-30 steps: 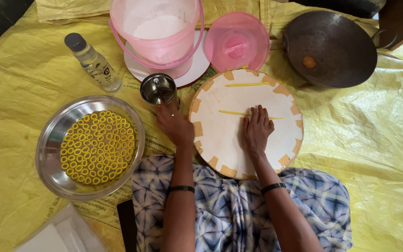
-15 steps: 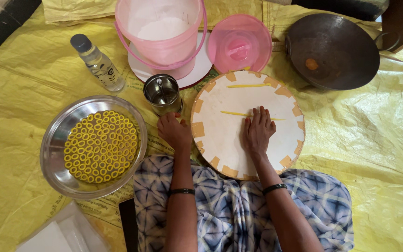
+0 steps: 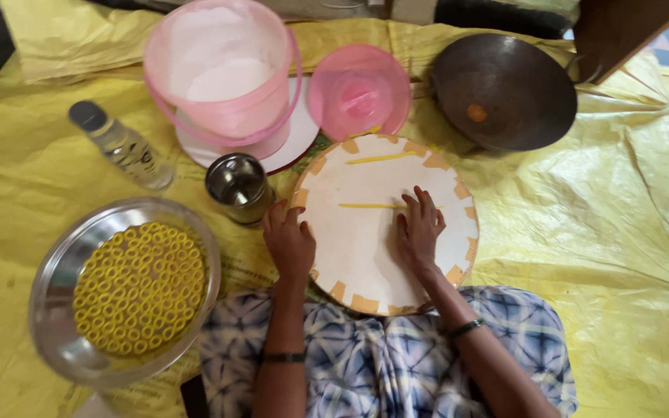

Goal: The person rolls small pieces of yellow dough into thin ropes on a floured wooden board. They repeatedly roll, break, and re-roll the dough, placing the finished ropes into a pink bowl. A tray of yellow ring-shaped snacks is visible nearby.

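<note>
Right hand point(image 3: 418, 232) flat, fingers spread, pressing thin yellow dough strand point(image 3: 373, 206) on round board point(image 3: 358, 255). Left hand point(image 3: 289, 241) open, resting on board's left rim.

Pink bucket point(image 3: 222, 85) of white powder, pink lid point(image 3: 359, 91) right of it, dark pan point(image 3: 503, 89) further right, clear bottle point(image 3: 121, 145) left, steel cup point(image 3: 238, 186) below.
</note>
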